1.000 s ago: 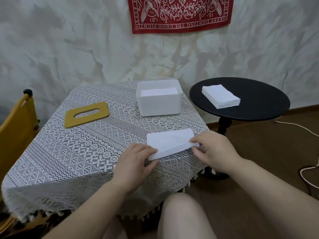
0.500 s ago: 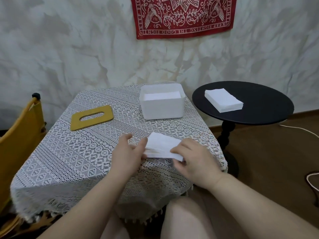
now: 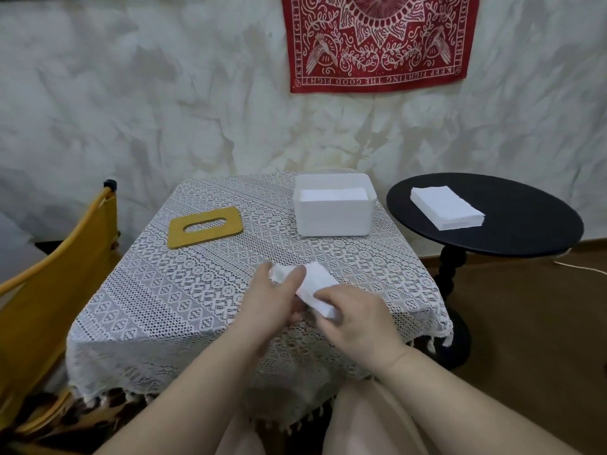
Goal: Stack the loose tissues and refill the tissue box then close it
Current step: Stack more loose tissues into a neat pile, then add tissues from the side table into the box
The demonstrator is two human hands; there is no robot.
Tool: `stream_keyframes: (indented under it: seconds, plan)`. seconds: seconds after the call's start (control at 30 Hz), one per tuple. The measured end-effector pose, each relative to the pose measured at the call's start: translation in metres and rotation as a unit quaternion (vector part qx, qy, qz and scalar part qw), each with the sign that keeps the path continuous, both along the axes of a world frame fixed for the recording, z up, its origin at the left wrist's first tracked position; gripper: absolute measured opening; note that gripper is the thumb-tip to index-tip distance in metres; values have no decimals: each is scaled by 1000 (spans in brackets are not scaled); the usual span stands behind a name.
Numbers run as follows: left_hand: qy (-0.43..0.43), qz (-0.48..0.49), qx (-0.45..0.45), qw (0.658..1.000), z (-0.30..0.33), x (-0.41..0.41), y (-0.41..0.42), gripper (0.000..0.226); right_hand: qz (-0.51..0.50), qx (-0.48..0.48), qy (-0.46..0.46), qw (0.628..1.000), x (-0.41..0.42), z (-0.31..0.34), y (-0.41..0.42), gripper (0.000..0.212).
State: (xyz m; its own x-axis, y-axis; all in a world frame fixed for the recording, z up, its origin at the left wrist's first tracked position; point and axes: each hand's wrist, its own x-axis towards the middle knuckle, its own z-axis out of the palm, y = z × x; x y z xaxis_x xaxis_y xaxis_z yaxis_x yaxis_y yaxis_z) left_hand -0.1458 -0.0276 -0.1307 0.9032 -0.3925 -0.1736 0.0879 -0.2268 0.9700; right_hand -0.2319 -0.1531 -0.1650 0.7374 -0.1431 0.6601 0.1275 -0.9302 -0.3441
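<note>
Together my left hand (image 3: 272,298) and right hand (image 3: 356,318) gripped the tissues (image 3: 312,287), fingers curled round them, above the table's (image 3: 184,300) near edge; box (image 3: 333,210) and lid (image 3: 205,226) lay beyond.

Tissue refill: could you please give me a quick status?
Both hands, left hand and right hand, grip tissue bundle. Tissue box open, yellow lid lies apart. Path unobstructed.

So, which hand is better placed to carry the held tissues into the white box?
Probably the right hand. The tissue bundle is held by both hands, but the white box stands ahead and to the right, nearer that side. The left hand would have to cross over.
</note>
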Motion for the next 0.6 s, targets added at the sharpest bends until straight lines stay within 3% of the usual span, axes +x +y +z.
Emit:
stream_keyframes:
  seconds: [0.07, 0.17, 0.3, 0.33, 0.4, 0.5, 0.6]
  plan:
    - [-32, 7, 7, 999, -1, 4, -3, 84, 51, -27, 40, 998, 0, -6, 7, 25]
    - [-62, 31, 35, 997, -3, 11, -3, 81, 82, -39, 102, 991, -3, -9, 8, 37]
    - [27, 8, -58, 998, 0, 13, 0, 34, 75, -29, 78, 994, -3, -3, 5, 42]
    - [42, -6, -83, 996, 2, 13, 1, 26, 51, -1, 41, 998, 0, 1, 3, 41]
    - [43, -33, -129, 990, 11, 14, 4, 21, -11, 155, 21, 988, 5, 22, 0, 46]
    - [4, -71, -177, 982, 28, 21, 9, 23, 0, 411, 75, 909, 22, 53, -8, 68]
    - [-52, -89, -185, 977, 40, 30, 11, 26, 43, 470, 93, 877, 39, 67, -12, 68]
